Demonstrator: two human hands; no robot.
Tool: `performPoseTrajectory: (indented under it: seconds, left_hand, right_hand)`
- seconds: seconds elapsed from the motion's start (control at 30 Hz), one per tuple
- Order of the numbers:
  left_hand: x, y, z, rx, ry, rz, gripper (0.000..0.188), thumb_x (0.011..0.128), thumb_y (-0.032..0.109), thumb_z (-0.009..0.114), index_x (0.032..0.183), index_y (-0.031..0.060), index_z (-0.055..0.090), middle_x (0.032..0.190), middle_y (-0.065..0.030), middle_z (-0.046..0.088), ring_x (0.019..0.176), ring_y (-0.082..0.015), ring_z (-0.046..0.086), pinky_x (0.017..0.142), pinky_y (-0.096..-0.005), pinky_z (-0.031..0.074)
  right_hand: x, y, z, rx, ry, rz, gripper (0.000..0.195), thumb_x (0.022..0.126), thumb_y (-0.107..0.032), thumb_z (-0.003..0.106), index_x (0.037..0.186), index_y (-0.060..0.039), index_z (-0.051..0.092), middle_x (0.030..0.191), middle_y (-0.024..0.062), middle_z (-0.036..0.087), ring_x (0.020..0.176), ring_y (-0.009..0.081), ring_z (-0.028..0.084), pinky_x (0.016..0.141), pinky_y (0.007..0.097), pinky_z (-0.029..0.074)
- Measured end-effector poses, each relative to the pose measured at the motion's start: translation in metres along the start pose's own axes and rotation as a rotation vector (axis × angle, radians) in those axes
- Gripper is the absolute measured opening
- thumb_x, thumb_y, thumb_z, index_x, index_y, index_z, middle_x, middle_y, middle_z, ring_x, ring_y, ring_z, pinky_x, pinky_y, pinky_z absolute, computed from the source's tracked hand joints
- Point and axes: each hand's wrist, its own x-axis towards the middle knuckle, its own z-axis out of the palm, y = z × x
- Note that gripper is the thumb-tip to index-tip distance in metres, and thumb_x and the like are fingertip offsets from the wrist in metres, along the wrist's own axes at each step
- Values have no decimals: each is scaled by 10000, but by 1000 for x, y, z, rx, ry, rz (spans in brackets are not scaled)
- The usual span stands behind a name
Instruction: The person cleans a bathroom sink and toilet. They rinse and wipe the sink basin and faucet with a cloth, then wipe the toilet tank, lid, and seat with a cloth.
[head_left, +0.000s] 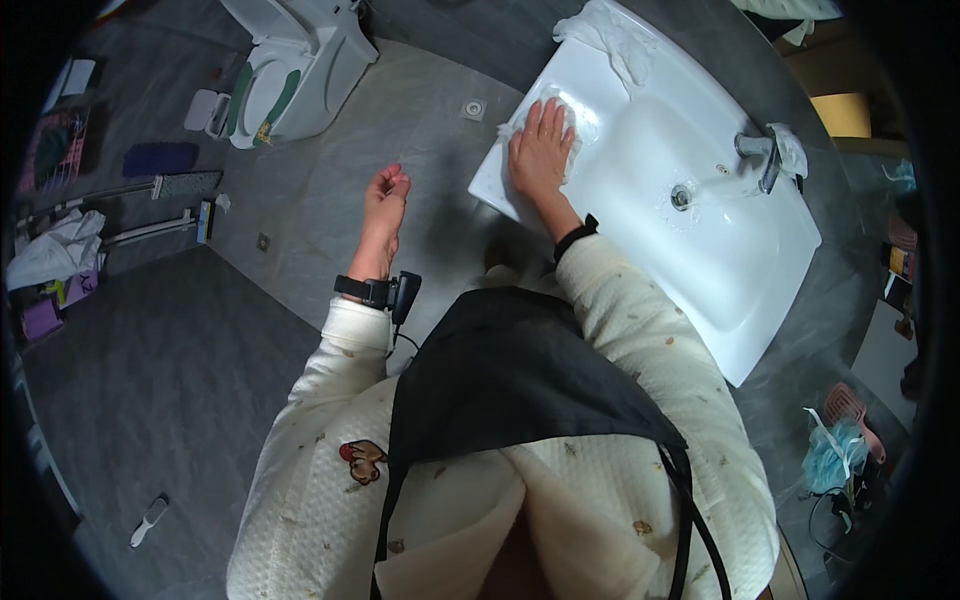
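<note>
My right hand (539, 154) lies flat, fingers spread, on a wet white cloth (572, 159) at the left rim of the white washbasin (637, 232). Part of the cloth hangs over the basin's edge. Another crumpled white cloth (611, 45) lies on the basin's far corner. Water runs from the chrome tap (757, 146) toward the drain (681, 197), and a white cloth (789, 152) drapes over the tap. My left hand (386, 206) is raised above the floor to the left of the basin, fingers curled loosely; nothing shows in it.
A toilet (289, 82) with green seat pads stands at the far left. Mop heads (187, 184), a squeegee (204, 222) and a white cloth bundle (58, 247) are along the left wall. A blue bath puff (835, 454) and pink hairbrush (851, 412) hang at the right.
</note>
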Motion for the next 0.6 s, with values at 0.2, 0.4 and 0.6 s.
performPoseTrajectory:
  seconds: [0.2,0.4,0.6]
  left_hand:
    - [0,-5,-5,-124,-93,-140,265,901,168,555,1146,66,536,1007,-17,616,873,-99,579,738,-228,445]
    - [22,22,0,-76,-145,-52,256,909,174,555,1142,69,551,1003,-21,630,855,-80,582,735,-221,460]
    - [29,28,16,-57,-197,-53,246,916,146,538,1151,74,550,985,-13,629,841,-76,587,712,-211,460]
  right_hand:
    - [-52,-23,1,142,-149,-321,553,870,-188,477,1368,-3,323,1448,189,276,1353,326,248,1092,485,190]
    - [-95,-2,-21,-6,-161,-310,651,819,-251,584,1345,37,331,1447,199,272,1352,332,254,1091,457,221]
    - [-166,102,-105,-119,-249,-192,759,714,-223,700,1310,82,341,1397,270,302,1307,406,295,1054,492,273]
